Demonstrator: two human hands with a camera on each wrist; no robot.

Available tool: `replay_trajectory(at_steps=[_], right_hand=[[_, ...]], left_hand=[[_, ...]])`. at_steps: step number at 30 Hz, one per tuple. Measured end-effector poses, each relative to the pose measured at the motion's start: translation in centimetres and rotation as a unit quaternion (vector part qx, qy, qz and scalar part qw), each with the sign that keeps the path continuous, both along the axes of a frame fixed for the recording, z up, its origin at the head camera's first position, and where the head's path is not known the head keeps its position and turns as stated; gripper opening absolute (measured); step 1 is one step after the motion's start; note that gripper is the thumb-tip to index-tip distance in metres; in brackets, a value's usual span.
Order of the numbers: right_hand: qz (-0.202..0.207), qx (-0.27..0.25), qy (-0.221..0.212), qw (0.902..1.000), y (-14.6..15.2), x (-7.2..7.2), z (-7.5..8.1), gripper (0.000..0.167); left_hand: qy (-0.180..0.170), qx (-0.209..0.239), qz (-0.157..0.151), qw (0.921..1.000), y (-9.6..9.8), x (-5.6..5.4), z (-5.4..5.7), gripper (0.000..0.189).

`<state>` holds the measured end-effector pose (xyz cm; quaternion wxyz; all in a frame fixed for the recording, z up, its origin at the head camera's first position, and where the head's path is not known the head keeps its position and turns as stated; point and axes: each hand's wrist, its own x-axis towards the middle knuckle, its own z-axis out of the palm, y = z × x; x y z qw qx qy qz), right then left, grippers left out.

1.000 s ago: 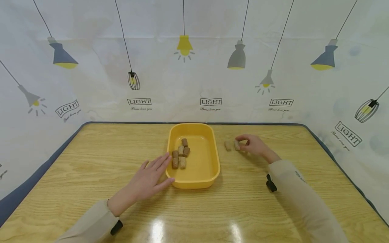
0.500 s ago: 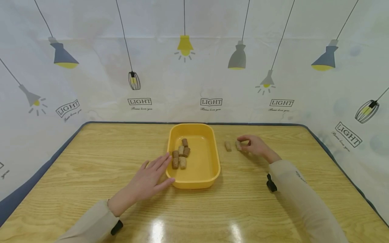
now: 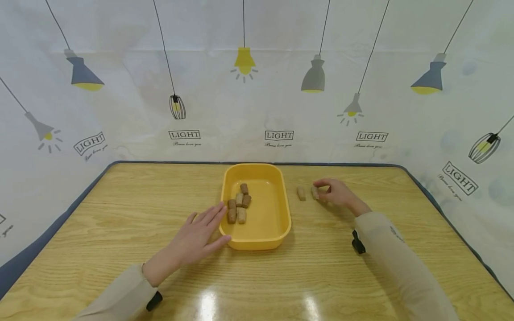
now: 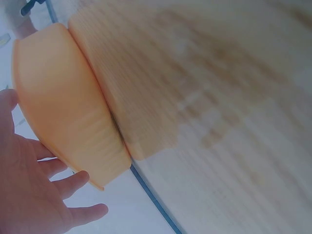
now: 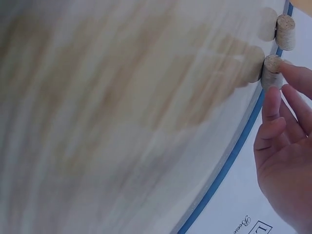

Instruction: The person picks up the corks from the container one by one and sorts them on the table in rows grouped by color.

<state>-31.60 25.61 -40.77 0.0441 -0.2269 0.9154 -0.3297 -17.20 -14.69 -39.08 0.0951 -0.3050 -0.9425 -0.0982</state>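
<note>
On the desk (image 3: 257, 278), the tray (image 3: 257, 244) stood against the straight-fingered left hand (image 3: 196, 238). The right hand (image 3: 339, 193) pinched a cork (image 5: 271, 79), its speckled end clear only from the right wrist; left of that hand lay a second cork (image 3: 301, 193). Only the head view showed the inner corks (image 3: 241, 216).

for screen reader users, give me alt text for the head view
A right hand pinches a cork on a wooden table, near another cork; the left hand touches a yellow tub holding six more corks.
</note>
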Motion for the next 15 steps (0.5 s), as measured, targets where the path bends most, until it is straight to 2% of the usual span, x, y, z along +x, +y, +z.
replay_trajectory(at_steps=[6, 10, 15], right_hand=[[-0.022, 0.010, 0.011, 0.9996, -0.3, 0.0, 1.1, 0.039], [-0.031, 0.000, 0.030, 0.9991, -0.9, 0.0, 2.8, 0.037], [-0.053, -0.019, 0.032, 0.9979, -2.6, 0.1, 5.0, 0.036]], left_hand=[[-0.005, 0.003, 0.000, 1.0000, 0.0, 0.0, 0.1, 0.069], [-0.001, 0.002, 0.000, 1.0000, 0.0, -0.1, 0.0, 0.070], [0.002, 0.004, -0.001, 1.0000, 0.0, 0.0, 0.0, 0.069]])
